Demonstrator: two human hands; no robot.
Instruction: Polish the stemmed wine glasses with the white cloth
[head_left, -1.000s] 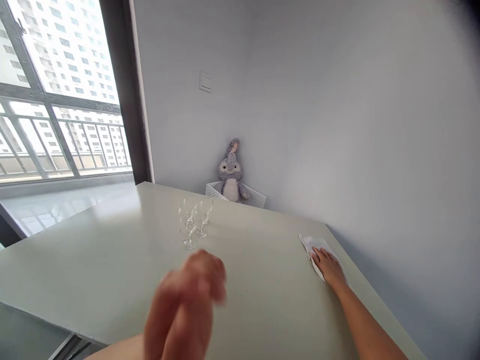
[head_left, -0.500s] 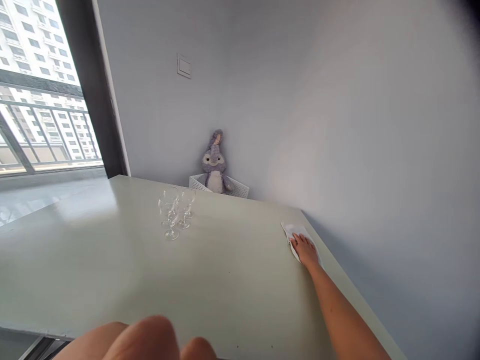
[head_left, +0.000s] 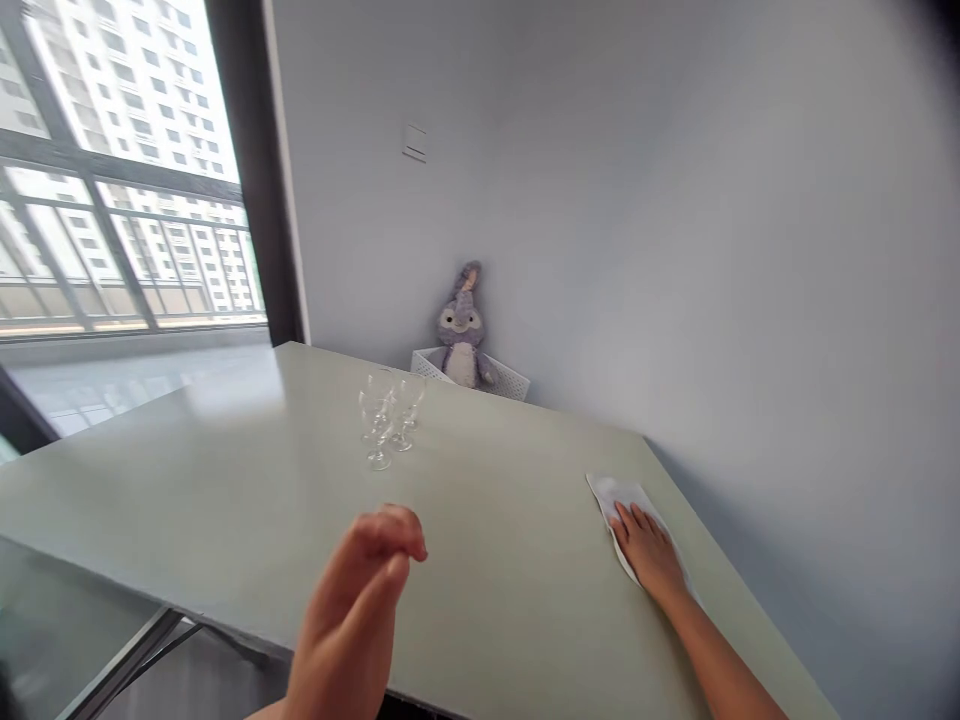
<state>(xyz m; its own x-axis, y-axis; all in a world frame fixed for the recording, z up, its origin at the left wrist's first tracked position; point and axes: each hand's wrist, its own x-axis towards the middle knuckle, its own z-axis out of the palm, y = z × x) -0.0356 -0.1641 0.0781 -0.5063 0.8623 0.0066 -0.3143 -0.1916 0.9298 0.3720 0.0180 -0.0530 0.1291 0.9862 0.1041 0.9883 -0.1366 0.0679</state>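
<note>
My right hand (head_left: 651, 552) lies flat on a white cloth (head_left: 611, 490), fingers stretched out over it, near the right edge of the pale table. The palm covers part of the cloth. My left hand (head_left: 367, 590) is raised at the front, above the table, with fingers loosely curled and the thumb a little apart from them. Nothing shows between its fingers. Beyond it, several clear stemmed glasses (head_left: 380, 425) stand upright in a close cluster on the tabletop, apart from both hands.
The pale table (head_left: 495, 530) reaches toward the wall corner. Behind its far edge, a grey plush rabbit (head_left: 461, 335) sits in a white perforated basket (head_left: 511, 380). A window (head_left: 165, 180) is at the left, a wall switch (head_left: 415, 143) at the back. A metal table leg (head_left: 127, 660) shows below.
My left hand has risen into fuller view from the bottom edge. The cloth, under my right hand, has slid slightly toward me. The camera view has turned left.
</note>
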